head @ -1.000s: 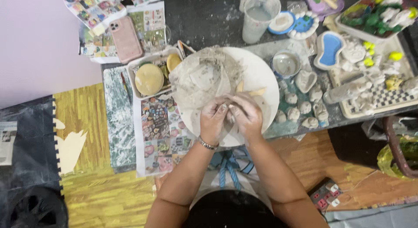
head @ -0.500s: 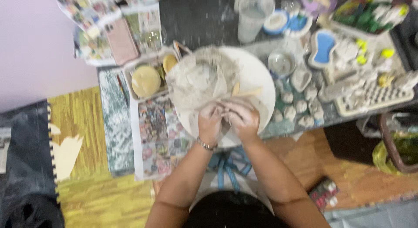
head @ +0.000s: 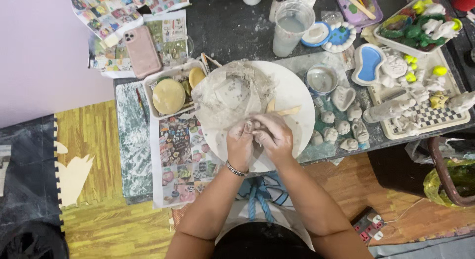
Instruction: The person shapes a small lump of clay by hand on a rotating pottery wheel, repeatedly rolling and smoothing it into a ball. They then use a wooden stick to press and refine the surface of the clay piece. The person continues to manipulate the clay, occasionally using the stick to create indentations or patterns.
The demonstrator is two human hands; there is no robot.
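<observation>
A dark table point(head: 232, 31), dusted with pale clay, carries the work of a person seated at its near edge. At the middle of that edge sits a round white board point(head: 297, 98), placed close so both arms reach it without stretching. On the board's far-left part lies a crumpled clear plastic sheet point(head: 222, 98), apparently wrapping for a pale clay block. The left hand point(head: 241, 142) and right hand point(head: 273, 135) meet over the board's near part, fingers closed together around a small lump of clay point(head: 253, 128) that is mostly hidden between them; what shape it has cannot be told. Two wooden sticks point(head: 282, 109) lie just beyond the hands, within easy reach. Toward the left edge, a white tray point(head: 151, 93) holds a round yellow lid point(head: 168, 96). A pink phone point(head: 142, 51) rests on colourful printed paper near the far-left corner. A clear measuring cup point(head: 292, 29) of cloudy water stands at the far edge. Small unpainted clay figures point(head: 341, 125) cluster by the board's right side.
</observation>
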